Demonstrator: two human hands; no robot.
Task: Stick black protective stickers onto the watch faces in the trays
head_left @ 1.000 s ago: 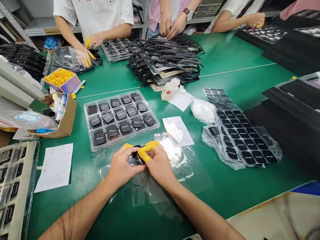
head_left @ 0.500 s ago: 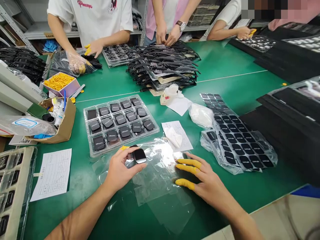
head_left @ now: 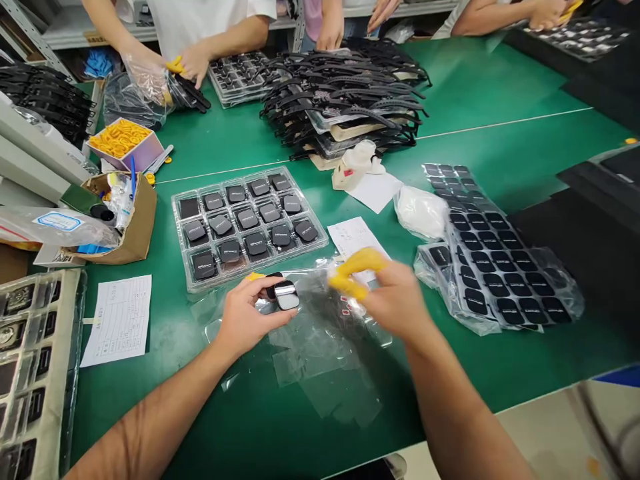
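My left hand (head_left: 253, 310) pinches a smartwatch body (head_left: 287, 295) between thumb and fingers, its glossy square screen facing up; a dark part shows behind it. My right hand (head_left: 385, 287), with yellow finger cots, is over the edge of a paper sheet (head_left: 350, 233), its fingers curled and smeared by motion. A bit of white shows at its fingertips, too blurred to name. Below both hands lie clear plastic films (head_left: 320, 353) and small red-and-white tabs (head_left: 346, 307). Beyond my left hand stands a clear compartment tray (head_left: 187, 280) of black square pieces.
Sheets of black square pads (head_left: 500, 260) and a white bag (head_left: 423, 212) lie right. A cardboard box (head_left: 143, 230), a box of yellow finger cots (head_left: 120, 143) and another tray (head_left: 70, 373) are left. Straps (head_left: 345, 100) are piled at the back, where co-workers' hands work.
My right hand has moved up and away over the paper, its fingers curling from spread. The crumpled white tissue there no longer shows. My left hand still holds the smartwatch body. The view has shifted.
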